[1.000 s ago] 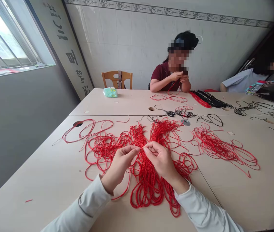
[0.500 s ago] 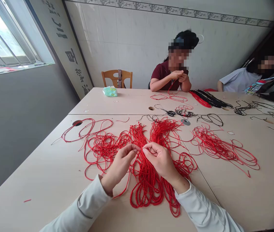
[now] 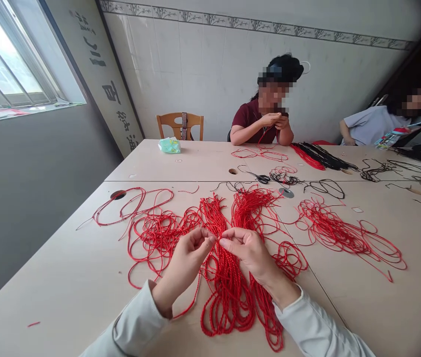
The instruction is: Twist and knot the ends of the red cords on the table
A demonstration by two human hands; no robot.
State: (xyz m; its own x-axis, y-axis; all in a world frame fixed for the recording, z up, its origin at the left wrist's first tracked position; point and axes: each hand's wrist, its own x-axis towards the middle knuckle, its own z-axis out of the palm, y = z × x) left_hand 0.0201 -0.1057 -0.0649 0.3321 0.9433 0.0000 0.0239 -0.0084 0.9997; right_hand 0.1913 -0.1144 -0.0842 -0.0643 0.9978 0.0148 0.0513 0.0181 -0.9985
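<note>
A white-tiled wall (image 3: 203, 74) with a bamboo-pattern border runs behind two joined pale tables, and a barred window (image 3: 9, 59) lets in daylight on the left, beside a banner with dark calligraphy (image 3: 111, 91). Across the tabletop (image 3: 65, 277), a person in a dark red top (image 3: 253, 121) sits with both elbows out and hands raised near the chin, a red cord hanging from them. Another person in a pale grey shirt (image 3: 372, 124) sits at the far right. Black-handled scissors (image 3: 260, 177), a silver disc (image 3: 286, 192) and a heap of black cords (image 3: 322, 156) lie farther off.

The twisted red cords (image 3: 225, 292) lie in a long bundle directly under the person's hands, running away from the near edge, with looser tangles (image 3: 344, 238) spread on both sides. Both forearms, in white sleeves, angle inward from the lower corners. The left hand (image 3: 184, 267) and right hand (image 3: 249, 253) hover over the bundle's middle, wrists raised, nearly meeting. The left fingers (image 3: 199, 238) and right fingers (image 3: 232, 239) are drawn into narrow pinches just apart; whether they grip a strand is too fine to tell.
</note>
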